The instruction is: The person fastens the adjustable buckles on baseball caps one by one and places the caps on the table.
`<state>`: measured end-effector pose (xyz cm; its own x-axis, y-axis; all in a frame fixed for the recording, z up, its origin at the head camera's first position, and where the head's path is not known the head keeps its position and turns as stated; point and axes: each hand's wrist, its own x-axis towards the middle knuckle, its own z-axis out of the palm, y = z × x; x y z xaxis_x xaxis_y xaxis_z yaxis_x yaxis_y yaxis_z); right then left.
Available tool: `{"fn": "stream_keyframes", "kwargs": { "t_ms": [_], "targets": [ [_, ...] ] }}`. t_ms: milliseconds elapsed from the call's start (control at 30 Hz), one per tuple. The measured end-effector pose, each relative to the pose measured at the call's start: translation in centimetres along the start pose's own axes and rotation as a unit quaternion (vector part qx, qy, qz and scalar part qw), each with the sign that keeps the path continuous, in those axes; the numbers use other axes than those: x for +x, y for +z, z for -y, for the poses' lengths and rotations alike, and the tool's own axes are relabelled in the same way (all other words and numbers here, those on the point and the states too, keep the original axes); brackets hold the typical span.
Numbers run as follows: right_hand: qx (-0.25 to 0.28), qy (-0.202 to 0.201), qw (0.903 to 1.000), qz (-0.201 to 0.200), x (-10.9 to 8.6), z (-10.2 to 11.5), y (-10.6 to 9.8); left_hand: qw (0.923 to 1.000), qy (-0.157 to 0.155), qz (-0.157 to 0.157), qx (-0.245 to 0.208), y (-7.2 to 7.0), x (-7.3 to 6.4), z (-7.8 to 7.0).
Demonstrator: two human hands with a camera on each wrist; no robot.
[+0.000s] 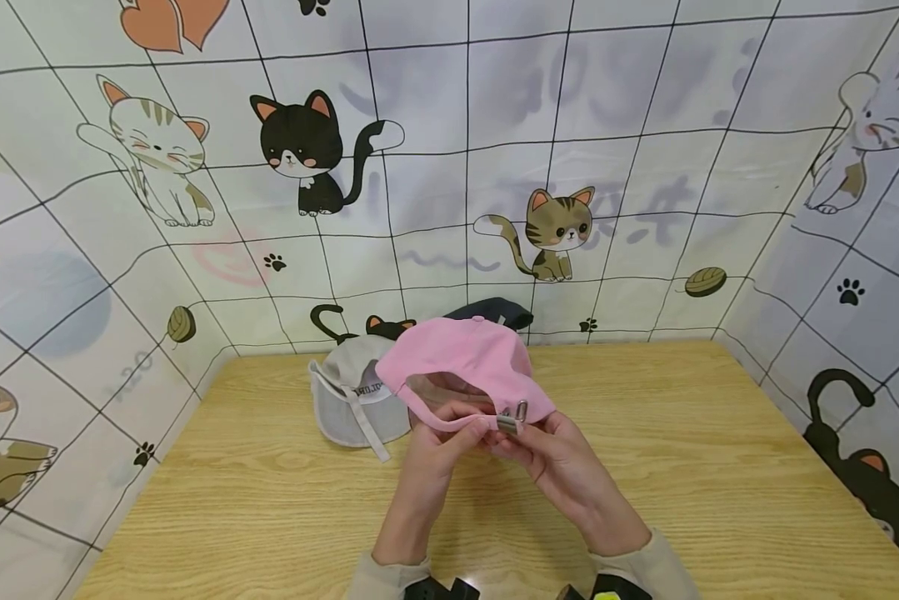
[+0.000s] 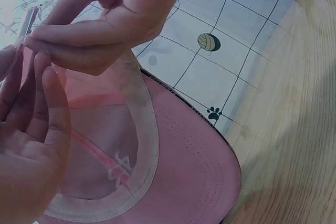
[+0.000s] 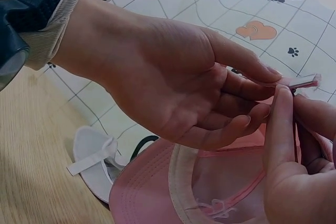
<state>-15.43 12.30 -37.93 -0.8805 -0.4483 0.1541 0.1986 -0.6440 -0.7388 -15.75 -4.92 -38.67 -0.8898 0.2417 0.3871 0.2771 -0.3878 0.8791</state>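
A pink baseball cap (image 1: pixel 467 350) is held up over the table with its back opening toward me. My left hand (image 1: pixel 442 446) pinches the back strap (image 1: pixel 428 414) between thumb and fingers, left of the metal buckle (image 1: pixel 507 423). On the other side, my right hand (image 1: pixel 561 467) pinches the strap end at the buckle. The fingertips of both hands nearly meet there. In the left wrist view, the cap's pink brim (image 2: pixel 197 166) and pale inner sweatband (image 2: pixel 149 145) show below the hands. The buckle (image 3: pixel 304 81) pokes out past the fingertips in the right wrist view.
A grey cap (image 1: pixel 362 408) with its loose strap lies on the wooden table (image 1: pixel 681 467), behind and left of the pink cap. Part of a dark cap (image 1: pixel 505 311) shows behind, against the cat-print wall covering (image 1: pixel 419 200). That covering encloses the table's back and sides.
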Motion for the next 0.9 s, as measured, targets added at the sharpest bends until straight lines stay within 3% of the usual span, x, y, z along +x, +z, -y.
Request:
{"fn": "stream_keyframes", "kwargs": {
  "t_ms": [300, 633, 900],
  "targets": [
    [0.002, -0.008, 0.9999, 0.011, 0.13, -0.30, 0.00, 0.9997, -0.007, -0.006, 0.025, 0.12, 0.18, 0.05],
    [-0.001, 0.004, 1.0000, -0.001, 0.02, -0.21, 0.09, 0.9996, -0.018, -0.002, 0.020, 0.01, 0.11, -0.06],
    [0.002, 0.002, 0.9999, 0.016, 0.04, -0.03, -0.12, 0.9988, -0.030, -0.011, 0.037, -0.49, -0.03, -0.23]
  ]
}}
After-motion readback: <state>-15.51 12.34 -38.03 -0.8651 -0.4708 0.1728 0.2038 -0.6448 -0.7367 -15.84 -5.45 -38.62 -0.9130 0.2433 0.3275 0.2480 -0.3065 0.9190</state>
